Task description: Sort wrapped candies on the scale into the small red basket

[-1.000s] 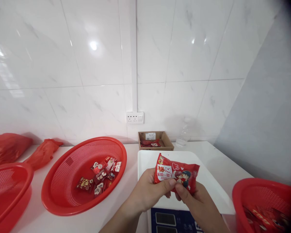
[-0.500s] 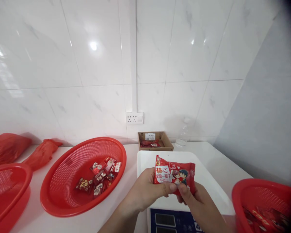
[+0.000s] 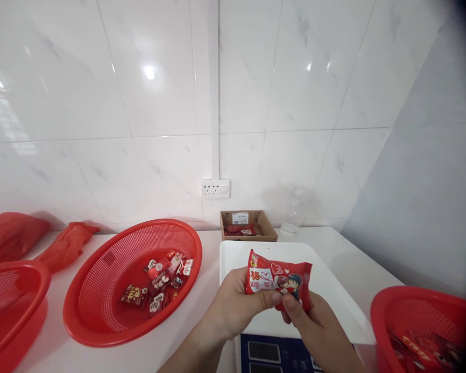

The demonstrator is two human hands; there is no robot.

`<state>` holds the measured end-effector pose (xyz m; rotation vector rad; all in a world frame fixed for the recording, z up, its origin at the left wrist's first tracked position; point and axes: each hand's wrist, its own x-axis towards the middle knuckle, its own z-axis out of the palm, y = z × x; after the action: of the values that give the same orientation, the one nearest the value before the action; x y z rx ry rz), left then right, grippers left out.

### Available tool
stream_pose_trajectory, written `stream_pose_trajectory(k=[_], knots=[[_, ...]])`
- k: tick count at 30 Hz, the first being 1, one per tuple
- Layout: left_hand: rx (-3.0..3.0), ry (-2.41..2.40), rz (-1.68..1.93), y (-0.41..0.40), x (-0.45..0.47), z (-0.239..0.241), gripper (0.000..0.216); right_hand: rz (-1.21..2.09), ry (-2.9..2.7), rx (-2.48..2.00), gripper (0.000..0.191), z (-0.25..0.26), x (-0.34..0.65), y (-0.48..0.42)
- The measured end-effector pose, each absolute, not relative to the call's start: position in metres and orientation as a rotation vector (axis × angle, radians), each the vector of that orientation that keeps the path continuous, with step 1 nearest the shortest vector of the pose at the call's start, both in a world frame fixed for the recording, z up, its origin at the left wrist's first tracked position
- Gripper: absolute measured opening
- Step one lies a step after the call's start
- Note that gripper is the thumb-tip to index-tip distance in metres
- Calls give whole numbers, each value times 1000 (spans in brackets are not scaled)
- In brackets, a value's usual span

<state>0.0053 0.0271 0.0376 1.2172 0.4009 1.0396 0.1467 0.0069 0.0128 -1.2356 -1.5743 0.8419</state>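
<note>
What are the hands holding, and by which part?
A red snack packet: left hand pinches its lower left edge, right hand grips the lower right corner.

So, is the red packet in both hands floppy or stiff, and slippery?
Probably light and soft: the red packet looks puffy and is pinched only at its lower edge by the left hand and right hand. Its smooth film may be somewhat slippery. It is pillow-shaped, so unlikely to roll.

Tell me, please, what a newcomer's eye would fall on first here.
A red candy packet with a cartoon couple stands out, pinched by the left hand and right hand above a white scale pan. To its left, a red mesh basket holds small wrapped sweets; another red basket sits far right.
</note>
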Motion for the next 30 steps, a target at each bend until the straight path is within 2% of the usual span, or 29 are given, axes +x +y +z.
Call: stream_pose_trajectory(k=[11,21,30], knots=[[1168,513,1125,27,6,35,25,820,-1511,-1234,53,27,144,3],[1213,480,1145,28,6,36,36,656,-1605,-1235,44,17,150,6],[1211,455,1163,28,3,36,28,696,-1633,-1211,41,21,148,8]])
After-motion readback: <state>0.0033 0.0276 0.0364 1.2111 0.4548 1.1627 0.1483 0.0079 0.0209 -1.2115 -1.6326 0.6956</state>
